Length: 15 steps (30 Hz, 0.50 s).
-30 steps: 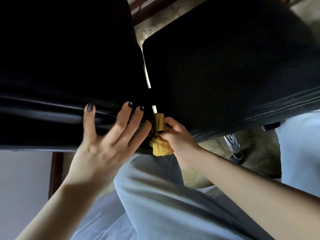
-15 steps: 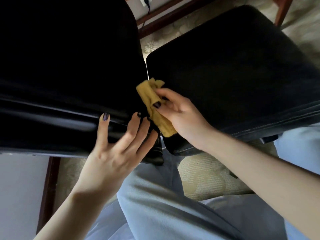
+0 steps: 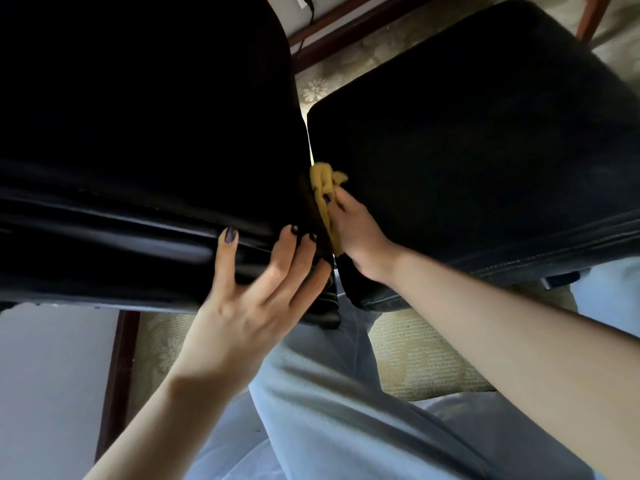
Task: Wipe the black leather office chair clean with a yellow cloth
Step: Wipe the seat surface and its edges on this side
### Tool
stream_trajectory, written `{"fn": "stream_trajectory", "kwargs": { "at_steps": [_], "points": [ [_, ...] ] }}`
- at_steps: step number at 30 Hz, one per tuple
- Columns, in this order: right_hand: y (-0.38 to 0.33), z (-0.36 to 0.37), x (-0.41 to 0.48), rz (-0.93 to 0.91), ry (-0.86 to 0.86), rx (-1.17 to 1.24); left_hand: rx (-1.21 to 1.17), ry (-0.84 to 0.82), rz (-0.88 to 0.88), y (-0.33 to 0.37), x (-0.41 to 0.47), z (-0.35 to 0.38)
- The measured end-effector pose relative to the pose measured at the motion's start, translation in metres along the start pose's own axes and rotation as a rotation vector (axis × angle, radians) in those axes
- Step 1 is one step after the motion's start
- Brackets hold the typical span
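The black leather office chair fills the upper view, with its backrest [image 3: 138, 133] on the left and its seat [image 3: 467, 133] on the right. A narrow gap runs between them. My right hand [image 3: 356, 233] grips the crumpled yellow cloth [image 3: 323, 188] and presses it into that gap, against the seat's inner edge. My left hand [image 3: 256, 289] lies flat with fingers spread on the lower edge of the backrest, just left of the cloth. It holds nothing.
My knee in light blue trousers [image 3: 329, 393] sits directly under the hands. Patterned beige carpet [image 3: 415, 358] shows below the seat. A dark wooden baseboard [image 3: 346, 32] and a black cable [image 3: 306, 26] run along the far wall. A wooden strip [image 3: 117, 375] stands at lower left.
My right hand has slid the cloth up along the gap from the seat's lower corner toward the middle. My left hand has stayed on the backrest edge.
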State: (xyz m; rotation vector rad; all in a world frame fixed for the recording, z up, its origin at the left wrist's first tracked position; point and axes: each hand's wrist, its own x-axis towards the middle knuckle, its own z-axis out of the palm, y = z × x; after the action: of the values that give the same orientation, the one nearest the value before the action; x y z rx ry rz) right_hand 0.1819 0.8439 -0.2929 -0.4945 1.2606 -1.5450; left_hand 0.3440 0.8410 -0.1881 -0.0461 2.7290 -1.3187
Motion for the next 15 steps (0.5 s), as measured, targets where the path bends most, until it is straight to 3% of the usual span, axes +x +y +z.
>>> {"fn": "stream_trajectory", "kwargs": {
  "at_steps": [7, 15],
  "points": [
    [0.05, 0.002, -0.067, 0.271, 0.019, 0.228, -0.017, -0.004, -0.027, -0.001, 0.0, 0.001],
    [0.027, 0.005, -0.097, 0.258, 0.106, 0.368, -0.06, 0.015, -0.026, -0.001, 0.003, -0.005]
  ]
}}
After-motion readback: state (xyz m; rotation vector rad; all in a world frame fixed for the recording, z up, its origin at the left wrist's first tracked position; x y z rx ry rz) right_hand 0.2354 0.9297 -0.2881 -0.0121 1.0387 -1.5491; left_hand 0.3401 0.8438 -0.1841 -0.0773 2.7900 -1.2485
